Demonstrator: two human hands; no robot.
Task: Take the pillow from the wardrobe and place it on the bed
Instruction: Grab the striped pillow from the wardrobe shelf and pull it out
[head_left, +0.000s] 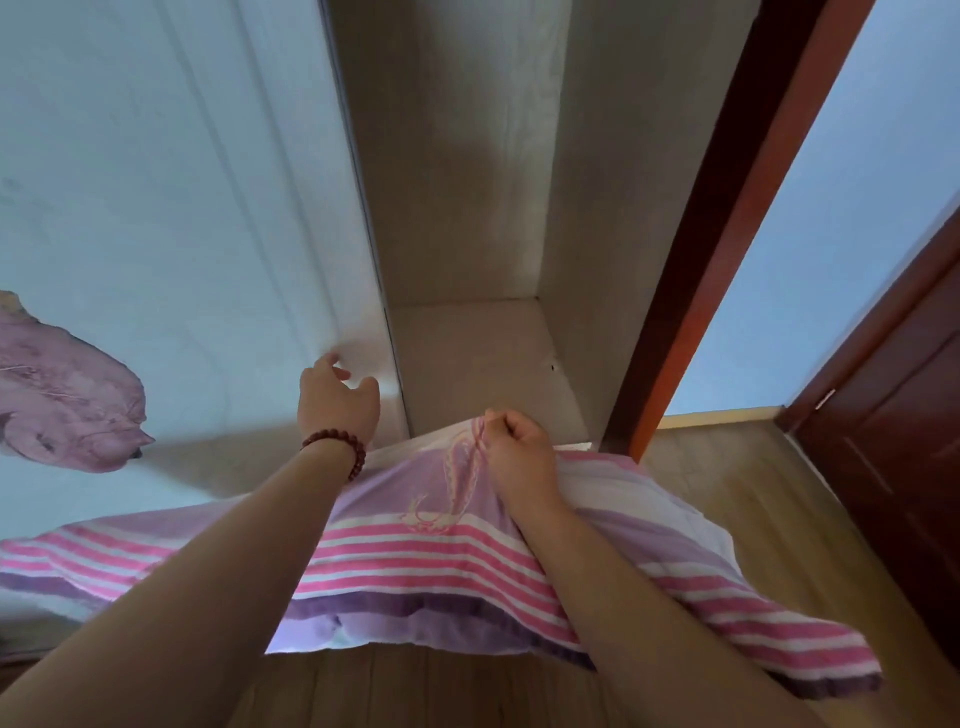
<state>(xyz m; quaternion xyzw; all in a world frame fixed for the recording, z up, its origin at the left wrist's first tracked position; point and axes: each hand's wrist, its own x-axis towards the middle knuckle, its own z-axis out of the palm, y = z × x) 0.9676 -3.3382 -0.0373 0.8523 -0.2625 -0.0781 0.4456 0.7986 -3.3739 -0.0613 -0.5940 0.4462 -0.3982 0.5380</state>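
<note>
A pillow (415, 561) with pink, white and purple stripes hangs in front of me, low in the head view, outside the wardrobe. My right hand (519, 447) pinches its top edge with closed fingers. My left hand (337, 400), a bead bracelet at the wrist, rests with fingers apart against the white sliding door (182, 208) of the wardrobe, near the door's edge. The wardrobe compartment (467, 234) stands open beyond the pillow, its beige floor shelf (478, 364) bare. The bed is not in view.
A red-brown wooden door frame (727, 208) rises right of the wardrobe, with a dark wooden door (893, 457) at far right. A pink floral decoration (62, 395) sits on the white door at left. Light wood flooring (753, 493) lies below.
</note>
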